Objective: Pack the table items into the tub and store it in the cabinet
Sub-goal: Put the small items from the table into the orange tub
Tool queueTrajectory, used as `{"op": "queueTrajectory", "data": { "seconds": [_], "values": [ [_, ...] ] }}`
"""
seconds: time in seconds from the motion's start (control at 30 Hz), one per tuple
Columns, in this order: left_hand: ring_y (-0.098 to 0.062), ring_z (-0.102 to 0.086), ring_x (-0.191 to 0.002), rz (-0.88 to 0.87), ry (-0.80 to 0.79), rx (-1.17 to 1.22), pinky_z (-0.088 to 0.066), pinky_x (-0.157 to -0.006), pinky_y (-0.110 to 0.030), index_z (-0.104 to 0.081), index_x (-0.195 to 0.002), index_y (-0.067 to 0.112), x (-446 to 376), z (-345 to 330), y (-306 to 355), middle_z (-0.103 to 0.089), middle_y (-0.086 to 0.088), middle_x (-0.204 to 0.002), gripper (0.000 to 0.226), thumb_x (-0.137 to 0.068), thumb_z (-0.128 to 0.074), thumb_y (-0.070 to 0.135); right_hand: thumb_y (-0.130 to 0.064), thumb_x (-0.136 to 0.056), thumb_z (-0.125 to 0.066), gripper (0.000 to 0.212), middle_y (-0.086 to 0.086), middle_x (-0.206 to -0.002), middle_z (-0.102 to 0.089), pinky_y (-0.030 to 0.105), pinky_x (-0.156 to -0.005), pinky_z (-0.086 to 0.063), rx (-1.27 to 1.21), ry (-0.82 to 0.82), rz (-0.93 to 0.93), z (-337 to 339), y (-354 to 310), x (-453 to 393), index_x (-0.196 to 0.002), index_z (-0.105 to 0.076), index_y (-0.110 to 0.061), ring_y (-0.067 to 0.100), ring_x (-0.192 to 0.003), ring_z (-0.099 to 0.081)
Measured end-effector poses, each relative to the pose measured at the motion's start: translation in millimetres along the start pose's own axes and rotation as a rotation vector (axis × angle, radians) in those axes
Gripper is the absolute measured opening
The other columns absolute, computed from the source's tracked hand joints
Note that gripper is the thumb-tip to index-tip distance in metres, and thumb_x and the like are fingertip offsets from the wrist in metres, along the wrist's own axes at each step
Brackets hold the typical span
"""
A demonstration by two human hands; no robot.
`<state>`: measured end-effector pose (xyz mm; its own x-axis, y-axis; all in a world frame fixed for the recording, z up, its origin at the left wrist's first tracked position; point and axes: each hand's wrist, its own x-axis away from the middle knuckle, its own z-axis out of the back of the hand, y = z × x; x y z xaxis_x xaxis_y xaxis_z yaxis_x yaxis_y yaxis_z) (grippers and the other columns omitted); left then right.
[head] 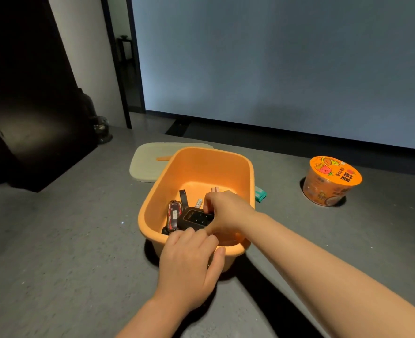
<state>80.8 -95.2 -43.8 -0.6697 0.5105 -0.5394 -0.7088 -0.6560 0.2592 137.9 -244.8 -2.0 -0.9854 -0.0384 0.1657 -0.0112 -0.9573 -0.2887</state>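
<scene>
The orange tub [196,172] stands on the grey table [55,240], a little below the middle of the view. The left hand [189,262] grasps the near rim of the tub at 6 o'clock, with the fingers curled over the edge and the thumb on the outside wall. The right hand [226,211] reaches inside the tub from 4 o'clock and pinches a black device with small white marks [195,218]. Beside this device, at its 9 o'clock, lies a red and black remote [173,214], and a black strap [183,197] stands behind it. At 11 o'clock from the tub, touching or just behind its far wall, lies a pale lid [148,162] flat on the table. At 3 o'clock, just beside the tub, a small green packet [260,193] is partly hidden by the rim. Further at 3 o'clock, well apart, an orange instant noodle bowl [332,181] stands upright.
</scene>
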Motion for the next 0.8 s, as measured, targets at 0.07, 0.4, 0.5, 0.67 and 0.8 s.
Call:
{"op": "queueTrajectory", "data": {
  "seconds": [0.07, 0.4, 0.5, 0.67, 0.8],
  "values": [
    [-0.012, -0.042, -0.062, 0.001, 0.012, -0.002, -0.028, -0.061, -0.028, -0.056, -0.069, 0.024, -0.5, -1.8, 1.0, -0.050, 0.011, -0.066, 0.028, -0.090, -0.041, 0.036, -0.033, -0.073, -0.073, 0.037, 0.004, -0.103, -0.063, 0.031, -0.071, -0.048, 0.003, -0.062, 0.064, -2.9, -1.0, -0.2, -0.105, -0.060, -0.020, 0.021, -0.089, -0.056],
    [-0.014, -0.045, -0.063, 0.011, 0.017, -0.017, -0.033, -0.063, -0.032, -0.057, -0.069, 0.022, 1.0, -3.0, 2.3, -0.051, 0.008, -0.066, 0.029, -0.089, -0.041, 0.035, -0.025, -0.087, -0.061, 0.052, 0.006, -0.130, -0.056, 0.042, -0.093, -0.048, 0.033, -0.122, 0.118, -13.2, -6.1, -7.2, -0.137, -0.044, -0.030, 0.025, -0.114, -0.053],
    [-0.014, -0.047, -0.065, 0.006, 0.016, -0.024, -0.033, -0.063, -0.031, -0.057, -0.068, 0.022, 0.8, -1.9, 2.7, -0.052, 0.009, -0.066, 0.029, -0.089, -0.041, 0.035, -0.024, -0.089, -0.059, 0.049, 0.000, -0.135, -0.052, 0.043, -0.094, -0.047, 0.039, -0.118, 0.164, -15.4, -7.5, -8.3, -0.136, -0.047, -0.030, 0.022, -0.120, -0.050],
    [-0.012, -0.042, -0.058, 0.005, 0.024, -0.045, -0.032, -0.058, -0.029, -0.056, -0.065, 0.024, -1.3, -1.1, 2.2, -0.046, 0.011, -0.061, 0.030, -0.088, -0.040, 0.036, -0.030, -0.087, -0.059, 0.023, -0.008, -0.114, -0.063, 0.037, -0.081, -0.052, -0.208, 0.449, 0.131, 0.2, 9.0, -1.3, -0.110, -0.063, -0.028, 0.012, -0.103, -0.057],
    [-0.014, -0.046, -0.057, 0.021, 0.061, -0.050, -0.033, -0.056, -0.031, -0.060, -0.065, 0.023, -4.0, -6.6, 2.8, -0.051, 0.010, -0.061, 0.032, -0.087, -0.041, 0.035, -0.018, -0.085, -0.058, 0.023, -0.010, -0.106, -0.065, 0.027, -0.078, -0.050, -0.392, 0.784, -0.084, 14.4, 64.8, 12.5, -0.104, -0.066, -0.027, 0.006, -0.095, -0.057]
  ]
}}
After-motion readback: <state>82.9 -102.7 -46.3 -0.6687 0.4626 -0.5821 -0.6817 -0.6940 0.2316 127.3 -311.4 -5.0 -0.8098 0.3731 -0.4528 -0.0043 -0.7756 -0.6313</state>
